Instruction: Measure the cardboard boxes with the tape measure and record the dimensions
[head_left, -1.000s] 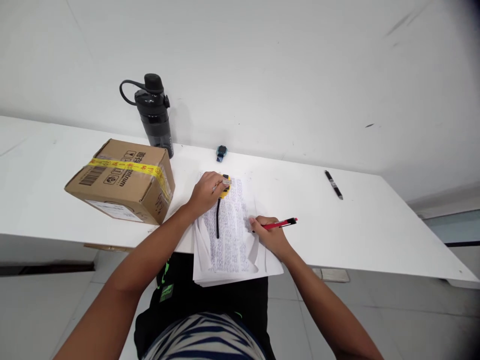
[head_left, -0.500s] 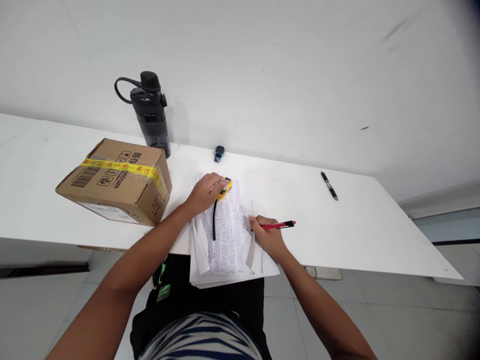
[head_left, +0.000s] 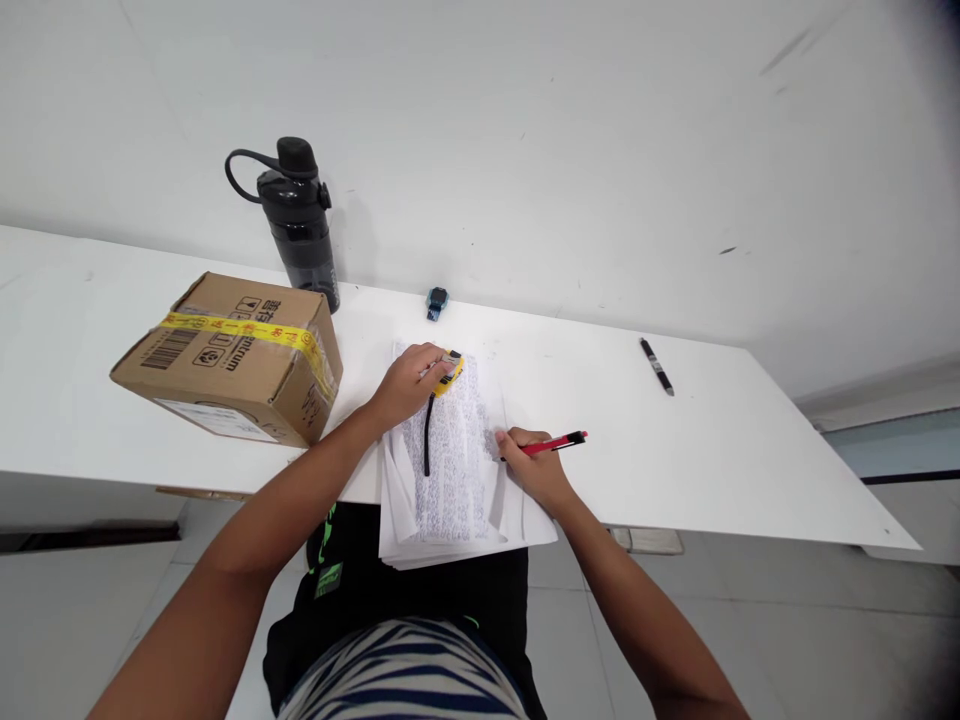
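My left hand (head_left: 411, 384) is closed around a yellow-and-black tape measure (head_left: 453, 372), which rests on the upper part of the papers. A black wrist strap (head_left: 427, 440) trails from it down over the top sheet. In my right hand (head_left: 534, 466) is a red pen (head_left: 551, 444) with a black end, its tip near the right side of the writing. The stack of paper (head_left: 450, 480) is densely covered in small blue handwriting, and its lower edge hangs over the table's front edge. Side flaps of the top sheets curl up.
Left of the papers sits a taped cardboard box (head_left: 225, 360), with a dark water bottle (head_left: 300, 230) upright behind it. A small blue digital watch (head_left: 436, 302) lies near the wall. On the right of the white table (head_left: 720, 460) is a black pen (head_left: 657, 366).
The rear end of the red pen has shifted slightly up and left as my right hand tilts it. My left hand stays on the tape measure; the whole view has moved slightly.
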